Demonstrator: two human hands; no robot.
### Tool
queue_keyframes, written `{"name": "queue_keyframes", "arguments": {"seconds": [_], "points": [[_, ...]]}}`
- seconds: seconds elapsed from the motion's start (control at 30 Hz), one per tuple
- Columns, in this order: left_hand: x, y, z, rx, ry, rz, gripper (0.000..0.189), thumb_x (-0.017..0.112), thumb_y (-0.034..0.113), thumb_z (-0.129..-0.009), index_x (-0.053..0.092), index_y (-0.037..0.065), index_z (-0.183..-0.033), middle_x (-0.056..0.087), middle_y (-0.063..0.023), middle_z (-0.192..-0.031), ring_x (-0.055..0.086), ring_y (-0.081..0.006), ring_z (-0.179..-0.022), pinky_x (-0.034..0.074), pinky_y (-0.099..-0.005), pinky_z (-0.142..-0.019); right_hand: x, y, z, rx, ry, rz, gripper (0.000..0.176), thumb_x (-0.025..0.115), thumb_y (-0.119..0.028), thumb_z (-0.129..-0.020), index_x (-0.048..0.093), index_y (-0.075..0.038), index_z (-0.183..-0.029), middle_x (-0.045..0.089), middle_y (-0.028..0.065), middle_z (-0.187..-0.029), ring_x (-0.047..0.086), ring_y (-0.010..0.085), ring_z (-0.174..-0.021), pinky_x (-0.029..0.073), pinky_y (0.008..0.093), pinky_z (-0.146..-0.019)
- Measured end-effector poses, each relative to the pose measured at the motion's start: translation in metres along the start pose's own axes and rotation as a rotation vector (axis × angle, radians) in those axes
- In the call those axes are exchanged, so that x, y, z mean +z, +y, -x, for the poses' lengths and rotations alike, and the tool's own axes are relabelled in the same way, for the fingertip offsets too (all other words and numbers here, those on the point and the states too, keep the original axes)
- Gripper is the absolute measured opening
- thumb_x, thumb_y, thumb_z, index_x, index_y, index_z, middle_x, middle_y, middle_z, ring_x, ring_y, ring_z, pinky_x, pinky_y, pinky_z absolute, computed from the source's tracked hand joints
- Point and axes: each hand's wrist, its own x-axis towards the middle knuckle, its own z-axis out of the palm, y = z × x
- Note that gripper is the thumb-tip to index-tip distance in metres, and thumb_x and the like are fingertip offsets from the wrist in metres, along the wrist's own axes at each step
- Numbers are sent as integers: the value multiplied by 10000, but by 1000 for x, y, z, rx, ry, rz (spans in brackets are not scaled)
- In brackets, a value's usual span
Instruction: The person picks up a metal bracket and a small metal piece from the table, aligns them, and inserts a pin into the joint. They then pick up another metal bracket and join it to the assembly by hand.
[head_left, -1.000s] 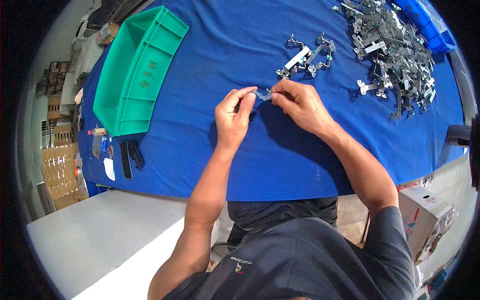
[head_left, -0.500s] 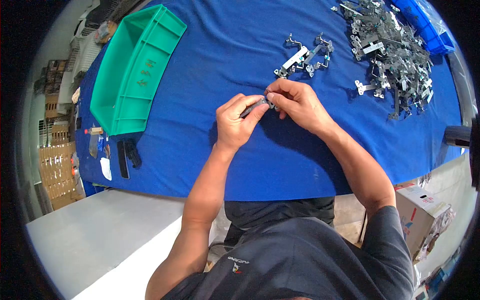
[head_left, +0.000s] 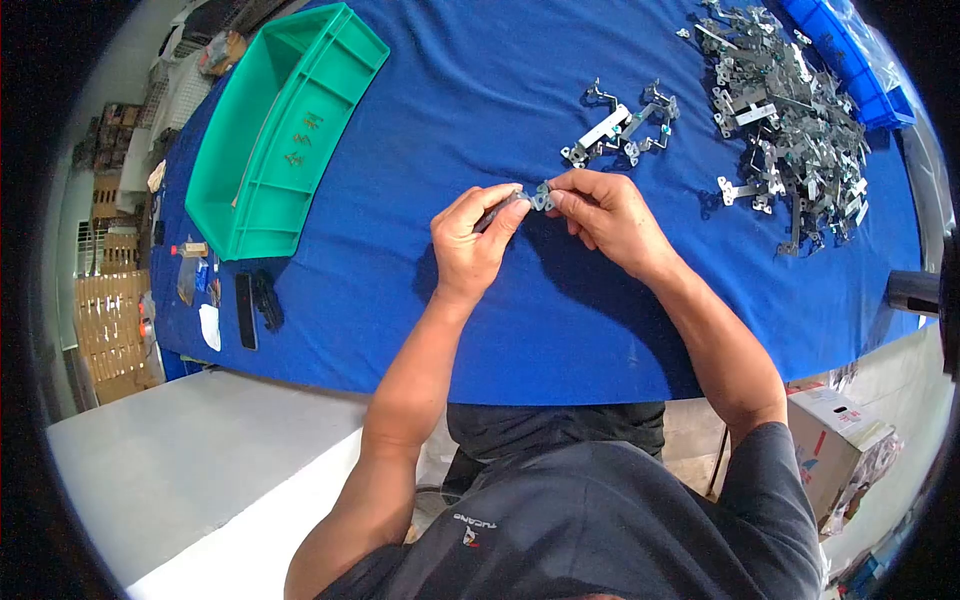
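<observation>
Between my two hands is a small metal hinge part (head_left: pixel 541 199), held above the blue cloth. My left hand (head_left: pixel 470 240) pinches its left end between thumb and fingers, which cover much of it. The right end, with small plates, is pinched by the thumb and index finger of my right hand (head_left: pixel 610 215). Just beyond my right hand, a few similar metal parts (head_left: pixel 604 128) lie on the cloth. Farther to the right is a large heap of such metal parts (head_left: pixel 790 120).
A green bin (head_left: pixel 270 215) stands at the left on the blue cloth (head_left: pixel 430 110). A blue bin (head_left: pixel 850 60) is at the back right. Near the left edge lie a black phone (head_left: pixel 246 311) and small items. A cardboard box (head_left: pixel 835 425) stands below the table's right side.
My right hand's fingers have shifted slightly right, and more of the metal part's right end shows between the hands. The whole view has shifted a little.
</observation>
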Motion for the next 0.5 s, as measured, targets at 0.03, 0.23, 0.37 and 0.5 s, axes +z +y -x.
{"name": "queue_keyframes", "arguments": {"seconds": [0.03,0.23,0.37,0.5], "points": [[0,0,0,-5,18,-1,165,770,72,-873,748,-3,-1018,686,-16,-836,572,-60,-721,445,-219,-628,0,0,0,-7,-2,19,211,595,-157,-1010,681,6,-1113,670,8,-829,542,42,-612,442,206,-495],[0,0,-2,2,27,18,172,776,79,-868,738,-13,-1008,699,-64,-813,606,-94,-698,482,-254,-630,3,3,1,-52,23,84,201,589,-143,-1003,678,4,-1108,680,18,-832,558,55,-624,465,226,-515],[2,0,-1,-16,11,36,165,778,83,-867,738,-11,-997,705,-67,-822,620,-96,-712,491,-254,-641,3,3,1,-78,25,97,195,591,-139,-1001,679,7,-1095,651,12,-788,557,58,-617,463,232,-514],[1,0,-1,-12,-22,3,161,779,89,-866,738,-11,-985,713,-67,-827,633,-98,-715,499,-257,-641,2,0,1,-54,9,113,185,586,-127,-1001,683,5,-1088,616,1,-748,553,59,-606,458,233,-515]]}}
